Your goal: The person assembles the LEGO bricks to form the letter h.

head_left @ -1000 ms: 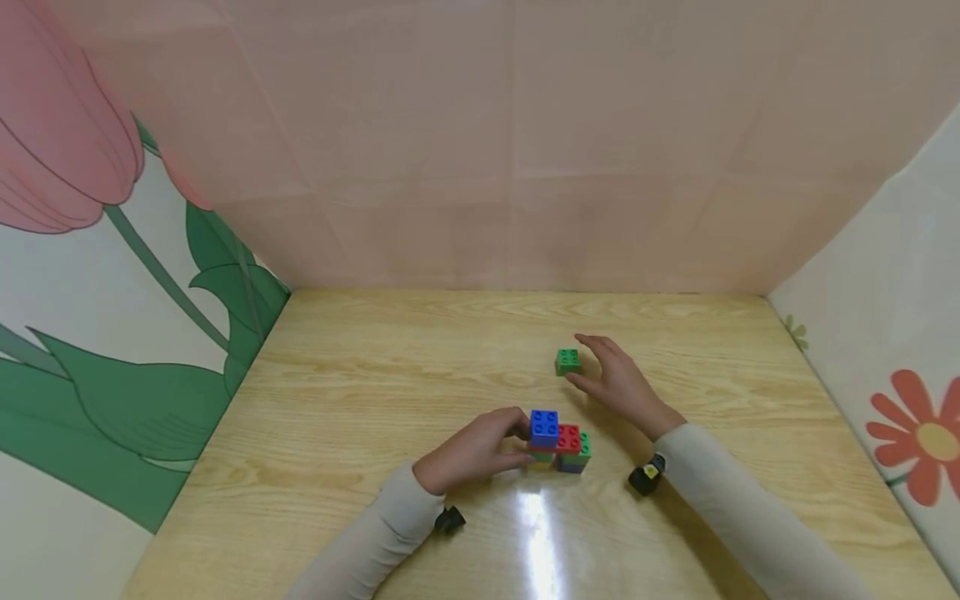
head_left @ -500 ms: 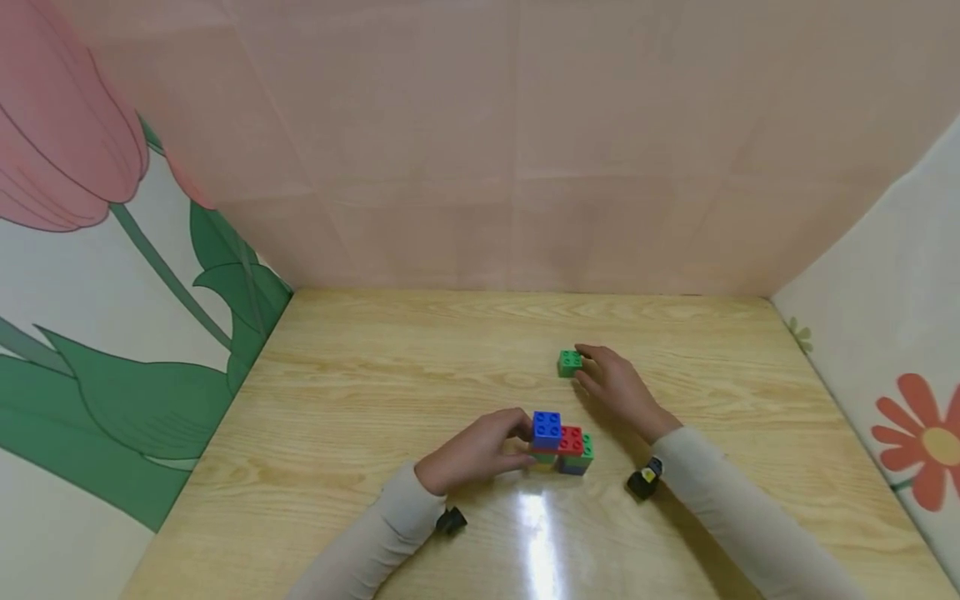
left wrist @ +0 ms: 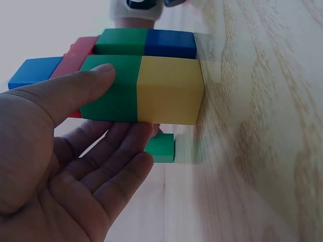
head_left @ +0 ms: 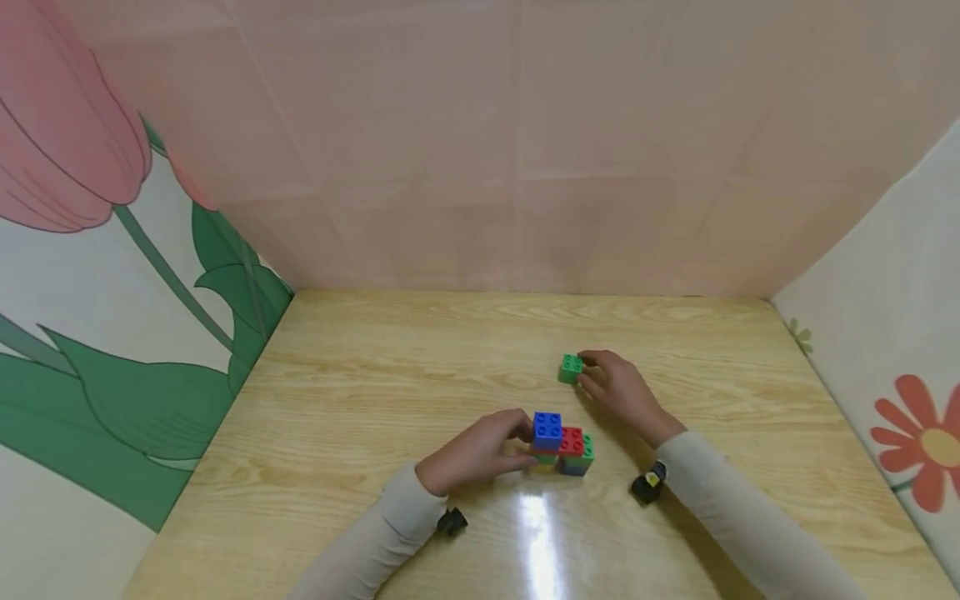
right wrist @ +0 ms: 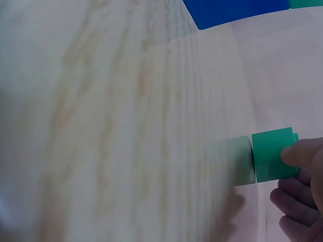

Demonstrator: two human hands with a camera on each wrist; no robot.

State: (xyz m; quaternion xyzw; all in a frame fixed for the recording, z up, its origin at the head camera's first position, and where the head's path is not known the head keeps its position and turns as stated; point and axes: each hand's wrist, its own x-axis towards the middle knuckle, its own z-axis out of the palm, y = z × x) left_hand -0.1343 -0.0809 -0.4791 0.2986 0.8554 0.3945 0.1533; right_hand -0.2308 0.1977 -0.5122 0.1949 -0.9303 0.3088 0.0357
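Note:
Between thumb and fingers, my left hand [head_left: 480,450] grips a small built structure of toy building bricks. In the left wrist view its thumb lies on a green brick [left wrist: 118,98], which is stacked on a yellow brick [left wrist: 170,91]. A second column pairs a green brick [left wrist: 121,41] with a dark blue brick [left wrist: 170,44]. A red brick [head_left: 572,440] spans both columns, with a blue brick [head_left: 547,429] on its left end. Farther back, my right hand [head_left: 622,396] pinches a loose green brick [right wrist: 275,155], its thumb on the near face.
Both bricks and hands are over a light wooden table [head_left: 390,358]. A pink wall covering [head_left: 480,208] rises behind it, with flower-patterned panels on both sides. Each wrist wears a small black camera.
My right hand has closed in on the loose green brick and now pinches it. The brick has turned and shifted slightly toward me. My left hand keeps its grip on the structure.

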